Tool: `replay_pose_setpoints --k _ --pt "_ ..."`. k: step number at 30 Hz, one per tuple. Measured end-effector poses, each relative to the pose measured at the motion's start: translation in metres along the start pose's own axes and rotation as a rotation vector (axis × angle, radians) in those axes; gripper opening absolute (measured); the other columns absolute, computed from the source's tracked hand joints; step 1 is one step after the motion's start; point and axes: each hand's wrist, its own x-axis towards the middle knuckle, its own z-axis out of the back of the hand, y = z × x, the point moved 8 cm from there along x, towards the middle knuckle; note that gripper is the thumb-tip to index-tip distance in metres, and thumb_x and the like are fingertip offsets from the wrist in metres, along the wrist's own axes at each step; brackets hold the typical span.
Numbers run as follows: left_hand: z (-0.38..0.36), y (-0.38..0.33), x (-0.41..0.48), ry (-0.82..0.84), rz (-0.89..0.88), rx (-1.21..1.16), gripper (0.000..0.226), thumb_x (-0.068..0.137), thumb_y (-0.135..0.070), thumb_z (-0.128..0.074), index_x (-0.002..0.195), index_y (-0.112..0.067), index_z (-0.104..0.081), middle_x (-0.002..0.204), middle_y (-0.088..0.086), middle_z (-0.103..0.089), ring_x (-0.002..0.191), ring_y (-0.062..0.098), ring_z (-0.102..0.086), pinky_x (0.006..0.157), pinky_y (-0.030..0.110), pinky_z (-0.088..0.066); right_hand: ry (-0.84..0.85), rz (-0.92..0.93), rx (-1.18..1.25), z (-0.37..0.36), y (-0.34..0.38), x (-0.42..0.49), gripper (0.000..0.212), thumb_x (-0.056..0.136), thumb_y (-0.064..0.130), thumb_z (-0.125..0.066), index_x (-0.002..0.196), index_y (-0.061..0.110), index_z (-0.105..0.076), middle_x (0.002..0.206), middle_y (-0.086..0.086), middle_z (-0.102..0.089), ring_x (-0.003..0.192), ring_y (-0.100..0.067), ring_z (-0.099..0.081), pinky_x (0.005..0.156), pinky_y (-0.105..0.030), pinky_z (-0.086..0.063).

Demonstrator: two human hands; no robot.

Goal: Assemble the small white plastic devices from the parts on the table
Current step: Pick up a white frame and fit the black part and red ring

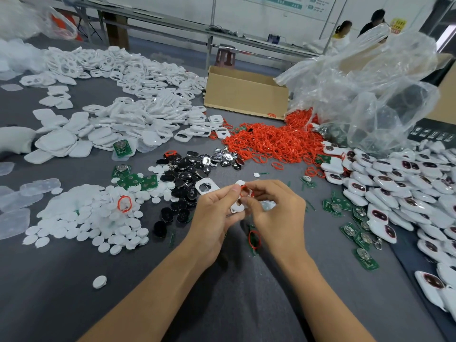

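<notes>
Over the middle of the grey table, my left hand (217, 208) and my right hand (274, 208) meet around one small white plastic shell (237, 206). A red rubber ring (244, 190) lies on the shell's top between my fingertips. My left thumb and fingers pinch the shell's left edge; my right fingers pinch the ring and the shell's right side. Loose white shells (138, 119), red rings (269, 141), black and chrome lenses (187, 174), white round discs (98, 218) and green circuit boards (355, 230) lie in heaps around my hands.
Finished white devices (394, 183) are piled at the right. A cardboard box (244, 92) and a clear plastic bag (365, 90) stand behind the rings. One white frame (206, 186) lies just left of my hands. Two people stand far back right.
</notes>
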Motion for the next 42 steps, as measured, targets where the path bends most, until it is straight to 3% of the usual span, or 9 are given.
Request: replay_pose_setpoints --k 5,13,24,27,31,35,42 --pt "0.001 0.000 -0.001 0.010 0.002 0.002 0.028 0.097 -0.014 -0.052 0.088 -0.010 -0.077 0.106 0.018 -0.072 0.102 0.024 -0.067 0.086 0.035 -0.058 -0.031 -0.055 0.082 -0.001 -0.004 -0.002 0.029 0.065 -0.008 -0.077 0.085 0.012 -0.076 0.076 0.009 -0.066 0.071 -0.005 -0.064 0.069 -0.012 -0.047" --pt "-0.002 0.001 0.000 0.045 0.049 -0.153 0.025 0.096 -0.014 -0.051 0.090 -0.004 -0.073 0.091 0.012 -0.074 0.083 0.017 -0.072 0.072 0.025 -0.059 -0.065 -0.005 0.102 0.000 0.001 -0.004 0.028 0.068 -0.009 -0.074 0.089 0.011 -0.076 0.082 0.003 -0.068 0.074 -0.001 -0.064 0.072 -0.012 -0.047" --pt "0.001 0.000 0.001 -0.003 0.046 -0.155 0.022 0.098 -0.011 -0.049 0.095 -0.003 -0.069 0.089 0.009 -0.073 0.077 0.014 -0.070 0.078 0.026 -0.057 -0.074 0.073 0.015 -0.003 0.007 -0.006 0.029 0.071 -0.009 -0.070 0.093 0.010 -0.073 0.087 0.004 -0.067 0.079 -0.002 -0.061 0.077 -0.008 -0.044" --pt "0.001 -0.001 0.000 -0.018 0.036 -0.136 0.023 0.098 -0.012 -0.049 0.093 -0.004 -0.070 0.088 0.009 -0.074 0.077 0.013 -0.071 0.073 0.025 -0.059 -0.057 0.042 0.023 -0.006 0.004 -0.006 0.029 0.071 -0.011 -0.070 0.092 0.009 -0.073 0.086 0.003 -0.068 0.079 0.000 -0.062 0.077 -0.008 -0.044" --pt "0.002 0.000 0.000 -0.043 0.045 -0.157 0.022 0.099 -0.012 -0.048 0.101 -0.002 -0.067 0.087 0.009 -0.073 0.076 0.014 -0.071 0.064 0.023 -0.057 -0.054 -0.017 0.057 -0.006 0.000 -0.004 0.029 0.070 -0.007 -0.073 0.089 0.016 -0.075 0.085 0.009 -0.068 0.083 -0.006 -0.061 0.076 -0.019 -0.047" --pt "0.003 0.000 0.001 -0.031 0.041 -0.143 0.022 0.098 -0.012 -0.049 0.101 -0.003 -0.068 0.092 0.009 -0.074 0.083 0.017 -0.071 0.067 0.026 -0.058 -0.054 -0.071 0.165 -0.006 -0.004 -0.003 0.031 0.068 -0.009 -0.075 0.087 0.015 -0.076 0.085 0.012 -0.068 0.078 -0.005 -0.064 0.071 -0.018 -0.049" --pt "0.003 -0.003 0.000 -0.016 0.001 -0.051 0.023 0.097 -0.012 -0.050 0.092 -0.009 -0.072 0.088 0.004 -0.075 0.084 0.012 -0.071 0.069 0.025 -0.058 -0.058 -0.105 0.254 -0.005 -0.008 -0.004 0.030 0.066 -0.012 -0.076 0.083 0.012 -0.076 0.086 0.004 -0.069 0.080 -0.005 -0.065 0.073 -0.013 -0.048"
